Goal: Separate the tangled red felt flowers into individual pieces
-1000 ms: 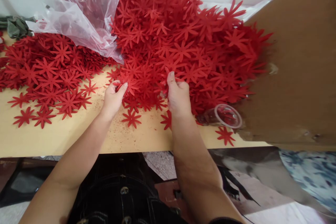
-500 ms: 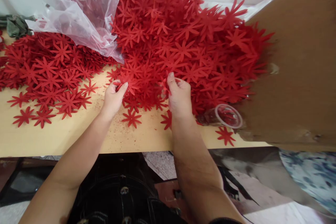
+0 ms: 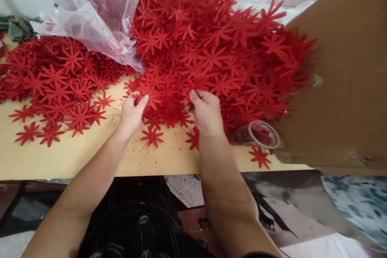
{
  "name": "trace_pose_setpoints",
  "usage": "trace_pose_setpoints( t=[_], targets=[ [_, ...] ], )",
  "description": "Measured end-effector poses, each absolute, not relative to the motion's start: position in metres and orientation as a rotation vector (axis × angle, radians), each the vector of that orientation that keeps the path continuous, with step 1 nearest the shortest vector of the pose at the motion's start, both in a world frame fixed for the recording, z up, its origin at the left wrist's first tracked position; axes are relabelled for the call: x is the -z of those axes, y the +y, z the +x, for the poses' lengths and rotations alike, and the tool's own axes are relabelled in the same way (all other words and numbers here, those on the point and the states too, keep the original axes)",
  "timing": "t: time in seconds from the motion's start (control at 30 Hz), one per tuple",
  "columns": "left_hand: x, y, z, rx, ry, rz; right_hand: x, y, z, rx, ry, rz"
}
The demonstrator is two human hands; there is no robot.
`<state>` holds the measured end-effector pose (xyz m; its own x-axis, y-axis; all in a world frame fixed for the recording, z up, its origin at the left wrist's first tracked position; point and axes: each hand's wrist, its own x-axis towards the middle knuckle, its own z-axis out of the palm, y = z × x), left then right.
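Note:
My left hand (image 3: 130, 112) pinches a red flower-shaped cutout (image 3: 152, 96) between thumb and fingers. To its right, my right hand (image 3: 209, 112) is closed in a pinch at the front of a big heap of red flower cutouts (image 3: 211, 58). Red petals show around its fingertips, but what they grip blends into the heap behind. Single red flowers lie on the table just in front of the heap, one (image 3: 152, 136) below my left hand and another (image 3: 192, 139) partly behind my right wrist.
A second, flatter pile of red flowers (image 3: 54, 76) spreads on the left. Behind it sits a clear plastic bag (image 3: 99, 28). A clear plastic cup (image 3: 264, 134) lies on its side near a cardboard sheet (image 3: 338, 80). The pale table (image 3: 90, 159) ends near my body.
The fingertips of my right hand have shifted slightly left and the thumb has tipped down. My left hand stays nearly still with its flower cutout.

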<state>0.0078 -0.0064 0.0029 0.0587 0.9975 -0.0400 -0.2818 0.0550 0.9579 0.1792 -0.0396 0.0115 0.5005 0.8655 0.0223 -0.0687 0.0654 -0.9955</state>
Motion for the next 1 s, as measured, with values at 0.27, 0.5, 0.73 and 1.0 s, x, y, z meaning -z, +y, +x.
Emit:
trace_pose_setpoints(
  t=[0.27, 0.5, 0.73, 1.0],
  targets=[
    [-0.0034, -0.0063, 0.0075, -1.241, 0.991, 0.993, -0.0092, -0.0381, 0.1813, -0.791, -0.761, -1.321],
    [-0.0034, -0.0066, 0.0074, -1.253, 0.98, 0.999, -0.0077, -0.0376, 0.182, -0.798, -0.696, -1.244],
    [-0.0029, -0.007, 0.0078, -1.252, 0.981, 0.999, -0.0086, -0.0367, 0.1814, -0.632, -0.742, -1.272],
    [-0.0027, -0.0063, 0.008, -1.265, 0.961, 1.001, -0.0105, -0.0362, 0.1813, -0.559, -0.776, -1.39]
  ],
)
